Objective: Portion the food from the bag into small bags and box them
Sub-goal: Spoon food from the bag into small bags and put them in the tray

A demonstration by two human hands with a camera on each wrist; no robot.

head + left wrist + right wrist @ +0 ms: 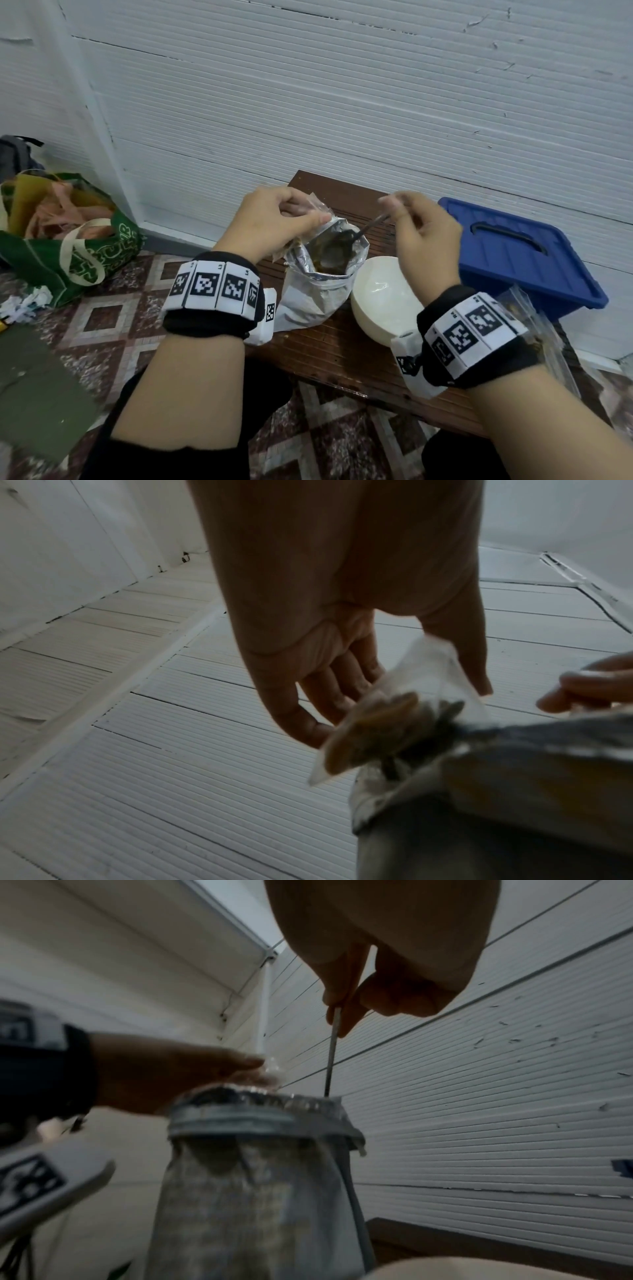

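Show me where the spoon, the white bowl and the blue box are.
spoon (337, 248): head view, on its scoop inside the foil bag.
white bowl (380, 291): head view, on its inner wall.
blue box (534, 260): head view, on its lid.

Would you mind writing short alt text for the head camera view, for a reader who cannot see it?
A person's right hand dips a spoon into an open foil bag of brown food on a wooden bench, while the left hand holds a small clear bag at its rim. A white bowl and blue box sit to the right.
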